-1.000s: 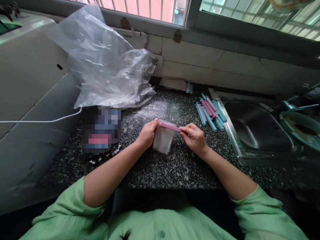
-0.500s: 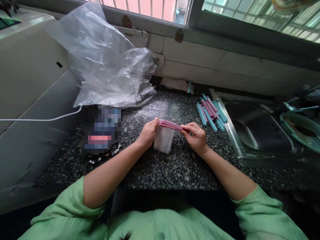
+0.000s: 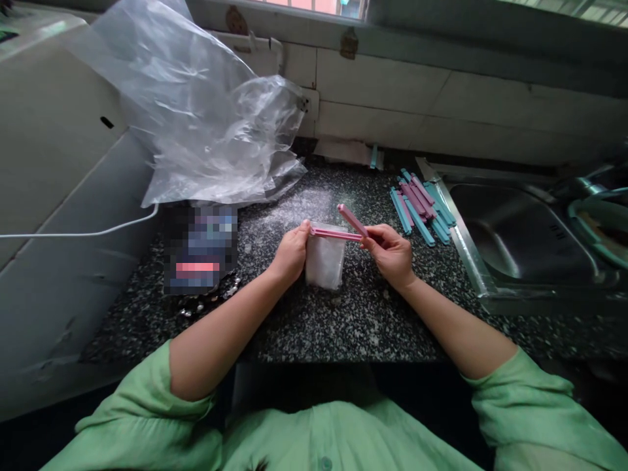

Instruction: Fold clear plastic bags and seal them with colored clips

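Across the top of a small clear plastic bag (image 3: 324, 263) lies a pink bag clip (image 3: 336, 234), its two arms parted in a V at the right end. My left hand (image 3: 293, 251) pinches the clip's left end along with the bag's upper corner. At the hinge end, my right hand (image 3: 390, 254) grips the clip between thumb and fingers; the raised arm points up and left. The bag hangs below the clip and holds something whitish. A pile of pink and blue bag clips (image 3: 422, 204) lies beyond my right hand.
A large clear plastic bag (image 3: 206, 124) stands at the back left, near a white cable (image 3: 98, 233). A blurred-out packet (image 3: 201, 252) lies left on the speckled counter (image 3: 314, 333). White powder (image 3: 304, 203) dusts the back. The steel sink (image 3: 520, 235) is at right.
The pink clip, closed together before, now has its upper arm swung up from the left end. My right hand has turned and shifted slightly right. The view has tilted down.
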A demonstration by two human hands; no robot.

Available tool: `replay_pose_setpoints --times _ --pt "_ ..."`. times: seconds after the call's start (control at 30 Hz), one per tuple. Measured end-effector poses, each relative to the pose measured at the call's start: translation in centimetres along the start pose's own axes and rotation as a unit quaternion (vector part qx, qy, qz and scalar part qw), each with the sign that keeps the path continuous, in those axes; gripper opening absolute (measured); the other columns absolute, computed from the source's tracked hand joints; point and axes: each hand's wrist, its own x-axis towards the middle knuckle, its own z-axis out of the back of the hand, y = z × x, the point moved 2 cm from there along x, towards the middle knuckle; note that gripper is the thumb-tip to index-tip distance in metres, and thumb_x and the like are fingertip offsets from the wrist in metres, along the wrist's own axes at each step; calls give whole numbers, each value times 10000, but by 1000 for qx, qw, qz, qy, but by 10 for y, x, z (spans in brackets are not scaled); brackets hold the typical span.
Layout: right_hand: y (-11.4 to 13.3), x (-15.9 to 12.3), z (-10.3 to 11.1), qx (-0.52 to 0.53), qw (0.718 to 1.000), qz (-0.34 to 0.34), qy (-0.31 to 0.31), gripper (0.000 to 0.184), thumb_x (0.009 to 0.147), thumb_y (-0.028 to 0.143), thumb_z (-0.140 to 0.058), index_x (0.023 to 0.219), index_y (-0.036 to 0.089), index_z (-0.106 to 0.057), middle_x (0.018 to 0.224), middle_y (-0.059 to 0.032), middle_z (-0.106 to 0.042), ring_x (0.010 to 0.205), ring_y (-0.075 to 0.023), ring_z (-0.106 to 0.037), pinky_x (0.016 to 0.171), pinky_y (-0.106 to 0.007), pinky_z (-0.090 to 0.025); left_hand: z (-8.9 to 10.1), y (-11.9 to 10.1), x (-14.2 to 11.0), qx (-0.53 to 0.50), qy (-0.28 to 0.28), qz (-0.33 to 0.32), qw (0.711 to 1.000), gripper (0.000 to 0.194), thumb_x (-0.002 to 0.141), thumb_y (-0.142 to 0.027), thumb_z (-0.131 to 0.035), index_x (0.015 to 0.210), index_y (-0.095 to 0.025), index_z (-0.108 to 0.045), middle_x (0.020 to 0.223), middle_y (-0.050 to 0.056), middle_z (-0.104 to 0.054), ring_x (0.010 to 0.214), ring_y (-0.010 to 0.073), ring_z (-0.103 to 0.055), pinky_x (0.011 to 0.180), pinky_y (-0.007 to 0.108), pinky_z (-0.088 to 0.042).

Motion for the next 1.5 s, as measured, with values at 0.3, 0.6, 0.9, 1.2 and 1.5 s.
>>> replay_pose_setpoints --times 0.3,0.6,0.9,1.2,1.5 --pt "-4 0 -2 106 990 -86 -31 233 687 385 -717 830 212 -653 787 10 -658 656 -108 -603 647 -269 -550 1 -4 0 -9 -27 -19 999 372 683 -511 -630 634 -147 -570 531 -12 -575 491 116 -490 489 229 -389" --pt "1 -1 0 129 987 -86 -35 162 687 291 -726 817 222 -658 829 18 -677 685 -100 -624 670 -253 -566 1 -6 0 -15 -30 -36 999 339 703 -485 -624 660 -153 -574 598 10 -608 645 167 -585 573 254 -460" --pt "7 -1 1 115 991 -69 -29 124 704 288 -710 791 221 -651 855 12 -678 681 -102 -629 697 -271 -585 2 -7 -1 -15 -25 -49 998 349 685 -498 -634 652 -156 -569 666 26 -642 758 195 -623 623 272 -500" --pt "15 -1 1 114 991 -62 -22 103 730 270 -687 800 207 -646 858 0 -670 686 -100 -636 688 -252 -581 2 -7 -2 -26 -30 -56 998 325 689 -480 -640 653 -166 -563 658 20 -638 770 195 -628 645 277 -505" --pt "16 -3 2 143 986 -79 -15 129 740 231 -670 837 203 -591 885 3 -666 697 -91 -644 703 -247 -568 -2 -9 -5 -41 -23 -53 998 320 670 -471 -653 620 -174 -546 659 18 -642 801 196 -628 683 282 -513"
